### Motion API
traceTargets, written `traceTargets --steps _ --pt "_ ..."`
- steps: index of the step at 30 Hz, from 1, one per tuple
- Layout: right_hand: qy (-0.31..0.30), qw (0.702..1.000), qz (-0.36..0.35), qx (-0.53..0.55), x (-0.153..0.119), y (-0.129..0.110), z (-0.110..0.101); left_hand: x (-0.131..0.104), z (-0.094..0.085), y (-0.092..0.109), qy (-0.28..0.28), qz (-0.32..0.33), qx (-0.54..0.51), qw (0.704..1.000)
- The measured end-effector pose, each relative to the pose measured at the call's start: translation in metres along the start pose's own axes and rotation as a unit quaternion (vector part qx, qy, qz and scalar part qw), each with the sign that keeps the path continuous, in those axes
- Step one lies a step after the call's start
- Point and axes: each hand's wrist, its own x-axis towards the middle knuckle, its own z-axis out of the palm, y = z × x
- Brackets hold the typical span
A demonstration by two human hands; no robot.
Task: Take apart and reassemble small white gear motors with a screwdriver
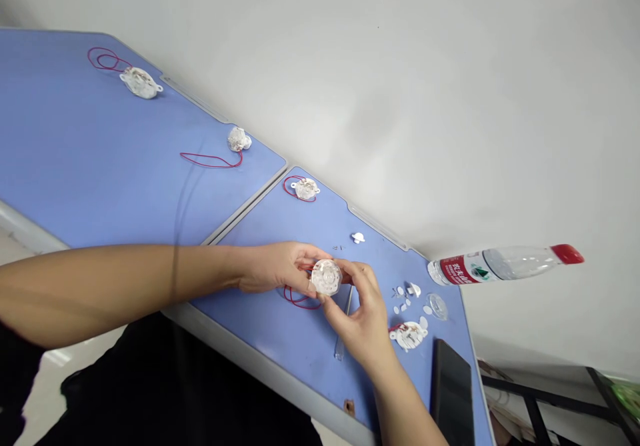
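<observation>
Between both hands is a small round white device with a clear cover, held above the blue table. My left hand grips its left side. My right hand pinches its right edge between thumb and fingers. A red wire hangs from the device below my left hand. Under my right hand lies a screwdriver with a clear handle, its shaft partly hidden. A few small screws and a white knob-like part lie just beyond the hands.
Similar white devices with red wires, one nearby, are spread along the tables. To the right are small white discs, a clear cover, an opened device, a black phone and a water bottle. A wall borders the far edge.
</observation>
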Motion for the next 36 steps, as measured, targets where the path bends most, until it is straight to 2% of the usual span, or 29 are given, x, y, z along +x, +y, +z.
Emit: traceTargets --steps 5,13,19,24,36 --pt "0.001 1.0 -0.004 -0.007 0.0 0.0 0.0 0.0 0.001 -0.003 -0.012 0.016 0.001 1.0" --pt "0.001 1.0 -0.002 -0.007 -0.001 -0.001 0.0 0.0 -0.001 -0.004 0.004 0.003 0.014 1.0" --pt "0.002 1.0 -0.001 -0.017 -0.003 0.001 0.001 0.004 -0.006 -0.013 -0.003 0.02 0.002 1.0" --pt "0.001 1.0 -0.006 -0.021 -0.004 0.003 0.001 0.004 -0.005 -0.018 0.03 0.011 0.022 0.999" --pt "0.0 0.999 -0.029 -0.033 -0.006 0.004 -0.001 -0.002 0.008 0.004 0.066 -0.023 -0.015 0.997"
